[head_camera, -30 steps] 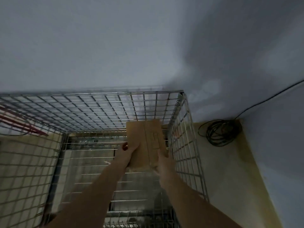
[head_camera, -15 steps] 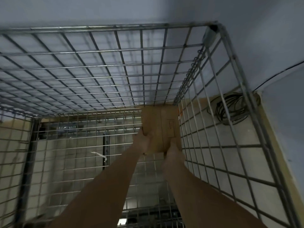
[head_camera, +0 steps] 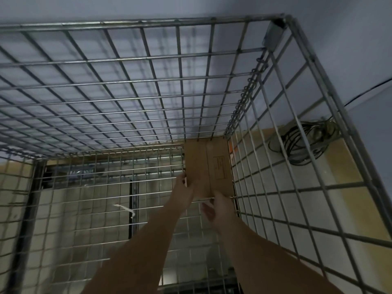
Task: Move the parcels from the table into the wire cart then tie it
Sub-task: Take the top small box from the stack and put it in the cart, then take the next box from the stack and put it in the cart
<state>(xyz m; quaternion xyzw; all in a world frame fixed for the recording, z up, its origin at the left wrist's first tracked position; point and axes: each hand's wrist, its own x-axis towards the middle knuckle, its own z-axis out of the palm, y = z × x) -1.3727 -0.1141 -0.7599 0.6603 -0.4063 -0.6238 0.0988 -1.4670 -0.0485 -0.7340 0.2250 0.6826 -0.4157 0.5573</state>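
Note:
A brown cardboard parcel [head_camera: 209, 166] with a printed label lies flat in the far right corner of the wire cart [head_camera: 148, 23], against its back and right mesh walls. Both my arms reach down into the cart. My left hand [head_camera: 183, 195] grips the parcel's near left edge, thumb up along its side. Just below the near edge is my right hand [head_camera: 220, 209], its fingers loose and only touching that edge. No other parcel is in view.
A coil of dark cable [head_camera: 303, 143] lies on the floor outside the cart's right wall, by the grey wall. A white strip [head_camera: 126, 209] hangs on the cart's mesh floor to the left of my arms. Mesh walls close in all around.
The parcel has gone down from above the cart into its far right corner. My view has dropped further into the cart. My right hand has slipped back off the parcel's near edge.

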